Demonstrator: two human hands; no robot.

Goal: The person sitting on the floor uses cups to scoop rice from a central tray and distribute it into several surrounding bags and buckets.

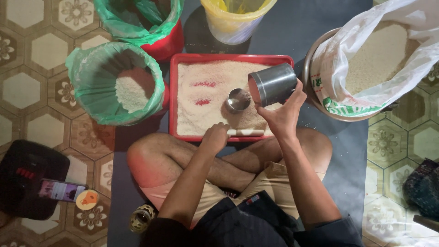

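- My right hand (282, 114) is wrapped around a steel tin (273, 84), tipped on its side with its mouth facing left, above the right half of the red tray (173, 96).
- My left hand (215, 136) is curled over one end of a pale stick (246, 132) lying along the tray's near edge; fingers closed on it.
- A small steel cup (238, 99) sits in the rice just left of the tin's mouth, close but apart.
- The tray holds a layer of rice (206, 114), with two red patches of bare bottom showing through towards its left half.
- Left of the tray, a green-lined bucket (91, 68) holds a little rice.
- Past the tray's far edge stand a second green-lined bucket (169, 39) and a yellow-lined bucket (235, 20); I cannot tell their contents.
- At the tray's right, a metal basin (307, 68) carries an open white sack (411, 41) full of rice.
- Nothing blocks either hand; my crossed legs (155, 160) touch the near edge.
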